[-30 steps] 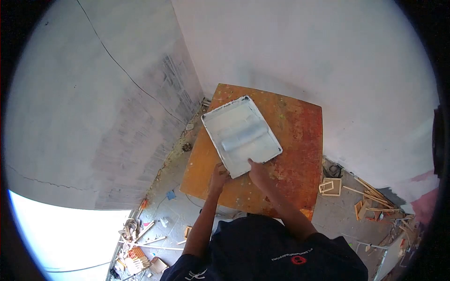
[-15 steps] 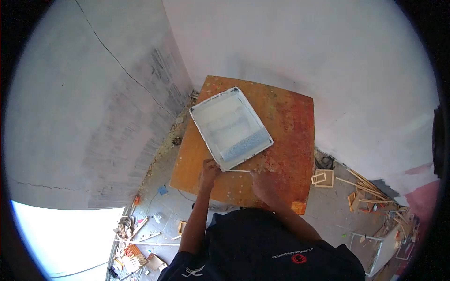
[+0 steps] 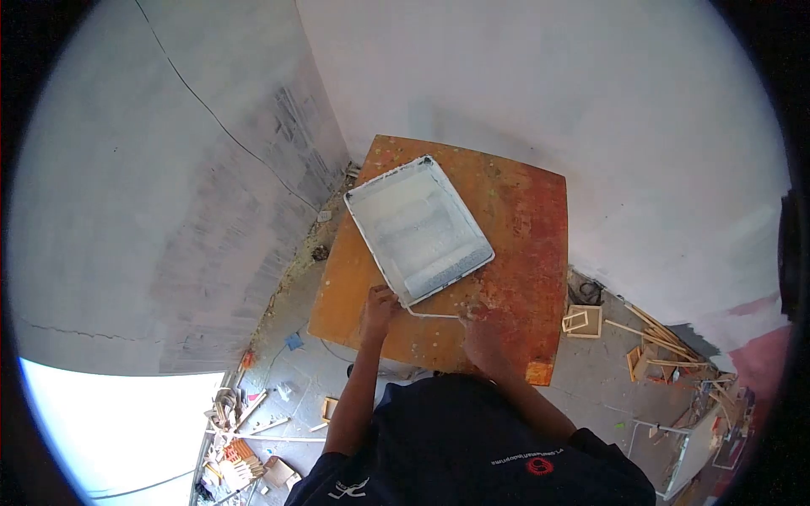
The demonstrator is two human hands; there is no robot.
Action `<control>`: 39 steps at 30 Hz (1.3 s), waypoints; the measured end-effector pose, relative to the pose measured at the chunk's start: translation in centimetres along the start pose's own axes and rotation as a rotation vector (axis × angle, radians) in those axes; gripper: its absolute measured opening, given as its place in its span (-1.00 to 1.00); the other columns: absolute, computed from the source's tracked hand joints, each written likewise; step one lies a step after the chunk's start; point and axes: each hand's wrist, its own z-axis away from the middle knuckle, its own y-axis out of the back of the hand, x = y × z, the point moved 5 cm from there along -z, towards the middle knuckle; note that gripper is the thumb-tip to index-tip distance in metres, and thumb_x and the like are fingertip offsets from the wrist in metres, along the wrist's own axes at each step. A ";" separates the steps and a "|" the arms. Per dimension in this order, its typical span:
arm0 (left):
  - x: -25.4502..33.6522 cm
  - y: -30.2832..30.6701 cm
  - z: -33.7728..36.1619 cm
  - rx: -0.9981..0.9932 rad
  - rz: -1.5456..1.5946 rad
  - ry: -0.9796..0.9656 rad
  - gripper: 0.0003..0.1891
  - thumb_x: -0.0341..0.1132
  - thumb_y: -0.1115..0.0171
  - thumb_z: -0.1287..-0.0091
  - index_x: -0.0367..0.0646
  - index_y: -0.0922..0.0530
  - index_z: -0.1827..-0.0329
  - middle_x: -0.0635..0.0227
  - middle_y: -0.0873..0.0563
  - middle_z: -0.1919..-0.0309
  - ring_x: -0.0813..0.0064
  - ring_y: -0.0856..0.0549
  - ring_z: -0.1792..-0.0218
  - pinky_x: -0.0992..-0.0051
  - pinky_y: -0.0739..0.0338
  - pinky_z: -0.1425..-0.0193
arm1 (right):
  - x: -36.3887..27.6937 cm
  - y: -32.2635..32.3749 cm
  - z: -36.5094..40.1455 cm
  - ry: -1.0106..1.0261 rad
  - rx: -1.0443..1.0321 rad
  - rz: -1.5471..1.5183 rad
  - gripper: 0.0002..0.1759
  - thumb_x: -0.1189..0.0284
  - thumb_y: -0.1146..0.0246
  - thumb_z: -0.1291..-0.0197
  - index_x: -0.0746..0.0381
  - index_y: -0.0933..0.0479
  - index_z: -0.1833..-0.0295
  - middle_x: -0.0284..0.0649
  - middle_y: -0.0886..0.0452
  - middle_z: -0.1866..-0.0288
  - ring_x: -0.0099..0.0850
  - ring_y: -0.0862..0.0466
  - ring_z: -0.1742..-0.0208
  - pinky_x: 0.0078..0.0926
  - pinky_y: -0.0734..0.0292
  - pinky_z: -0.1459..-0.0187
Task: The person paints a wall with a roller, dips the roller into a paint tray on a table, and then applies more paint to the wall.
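Observation:
A white paint tray [image 3: 405,221], coated with pale paint, lies slanted on a worn wooden tabletop [image 3: 523,228]. My left hand [image 3: 381,308] is closed at the tray's near left corner, its fingers against the rim. My right hand [image 3: 481,329], in a fist, grips a paint roller whose thin metal rod [image 3: 434,316] runs left toward that corner. The pale roller sleeve seems to lie across the near end of the tray, though its outline blends with the paint. The roller's handle is hidden inside my right hand.
Walls meet behind the table; the left wall [image 3: 228,211] has grey patches and a crack. Wood scraps [image 3: 240,460] litter the floor at left, with wooden frames and sticks [image 3: 662,337] at right. A blue scrap [image 3: 294,341] lies left of the table.
My right hand has shifted slightly right and toward me, and the roller's rod has moved with it. The near end of the tray looks whiter and less speckled. My left hand stays at the corner.

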 end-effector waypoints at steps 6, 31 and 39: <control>0.0 0.1 0.1 0.007 0.051 0.010 -0.62 -0.49 -0.16 -0.20 -0.22 -0.27 -0.06 0.15 -0.55 0.24 0.37 -0.62 0.33 0.38 -0.60 0.31 | -0.4 -2.3 -4.9 -0.137 -0.209 -0.245 -0.48 0.59 -0.07 -0.01 0.19 -0.39 -0.18 0.08 -0.57 0.25 -0.06 -0.60 0.24 -0.16 -0.51 0.22; 2.1 1.9 -5.6 0.227 -0.392 -0.450 -0.54 -0.53 -0.19 -0.05 -0.16 -0.35 -0.07 0.11 -0.49 0.19 0.20 -0.57 0.21 0.29 -0.52 0.19 | -0.2 -2.0 -12.7 0.015 -0.222 -0.439 -0.45 0.59 0.03 -0.06 0.12 -0.34 -0.24 0.17 -0.56 0.34 -0.01 -0.60 0.34 -0.14 -0.53 0.22; 13.5 -2.4 -6.1 0.272 -1.135 -0.634 -0.46 -0.37 -0.29 0.02 -0.06 -0.41 -0.12 0.15 -0.53 0.08 0.12 -0.50 0.00 0.20 -0.41 -0.06 | -0.7 -1.9 -14.8 0.136 -0.215 -0.311 -0.44 0.60 0.06 -0.06 0.18 -0.30 -0.26 0.17 -0.55 0.36 -0.01 -0.60 0.34 -0.17 -0.54 0.24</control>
